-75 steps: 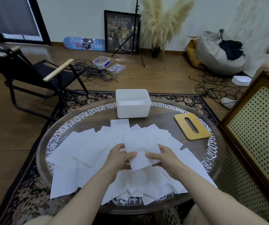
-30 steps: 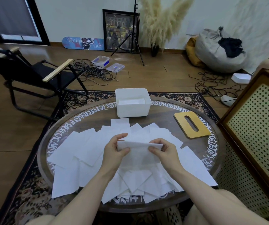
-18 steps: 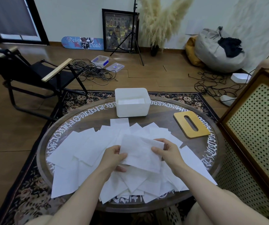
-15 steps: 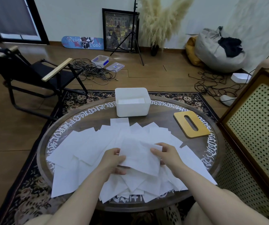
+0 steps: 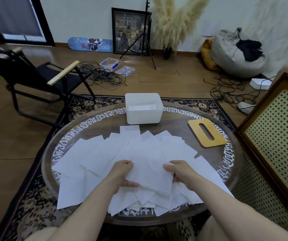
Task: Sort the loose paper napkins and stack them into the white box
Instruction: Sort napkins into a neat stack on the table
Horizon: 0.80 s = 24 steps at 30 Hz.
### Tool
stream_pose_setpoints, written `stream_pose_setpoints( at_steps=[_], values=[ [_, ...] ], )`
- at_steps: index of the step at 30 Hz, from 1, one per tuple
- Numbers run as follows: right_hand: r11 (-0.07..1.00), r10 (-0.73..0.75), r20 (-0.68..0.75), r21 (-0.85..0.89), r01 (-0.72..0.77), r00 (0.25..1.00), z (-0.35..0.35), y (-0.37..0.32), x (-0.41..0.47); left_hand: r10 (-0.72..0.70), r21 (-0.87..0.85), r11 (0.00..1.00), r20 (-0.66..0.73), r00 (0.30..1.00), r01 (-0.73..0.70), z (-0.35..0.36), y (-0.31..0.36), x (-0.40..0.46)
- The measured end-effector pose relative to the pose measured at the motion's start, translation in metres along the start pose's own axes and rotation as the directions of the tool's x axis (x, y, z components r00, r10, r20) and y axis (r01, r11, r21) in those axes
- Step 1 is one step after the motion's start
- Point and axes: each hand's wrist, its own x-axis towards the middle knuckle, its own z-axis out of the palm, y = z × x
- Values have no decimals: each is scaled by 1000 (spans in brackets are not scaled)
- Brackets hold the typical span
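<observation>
Pinching one paper napkin (image 5: 150, 173) at opposite edges, left hand (image 5: 122, 174) and right hand (image 5: 181, 174) hold it over the loose pile, near side of the white box (image 5: 144, 108). Risk: thin paper may tear or drag neighbouring sheets.

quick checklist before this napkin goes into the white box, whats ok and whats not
1. Both hands on the napkin: ok, left hand and right hand hold its side edges.
2. Napkin folded flat: cannot tell.
3. White box open on top: ok.
4. Room in box: ok, a low stack lies inside.
5. Path to box clear: ok, only loose napkins lie between.
6. Wooden lid out of the way: ok, right of box.
</observation>
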Motion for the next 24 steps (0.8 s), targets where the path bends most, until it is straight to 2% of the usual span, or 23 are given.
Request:
stream_pose_setpoints(
  at_steps=[3,6,9,11,14,17,20,24],
  values=[
    [1000,-13,12,-20,13,1000,2,0,-1,27,8,1000,25,999,-27,-1,-2,-1],
    [998,-54,-15,8,54,998,2,0,-1,134,68,989,6,991,-134,-1,-6,-2],
    [973,-185,-50,128,190,981,-1,-3,0,293,-9,956,-39,955,-293,1,-2,-1],
    [951,-248,-27,186,249,968,-3,-4,0,363,-87,926,-67,929,-368,1,2,1],
    [940,-334,8,76,332,943,0,-2,-3,432,-27,900,-64,900,-434,1,0,2],
    [866,-498,-42,-74,495,866,8,1,-5,502,46,865,-44,864,-500,2,-5,2],
    [802,-591,-63,-152,578,804,14,1,-5,523,42,852,-64,850,-521,3,-6,2],
    [838,-527,-50,-192,510,848,15,14,3,532,132,842,-48,845,-523,0,-14,3]
  ],
)
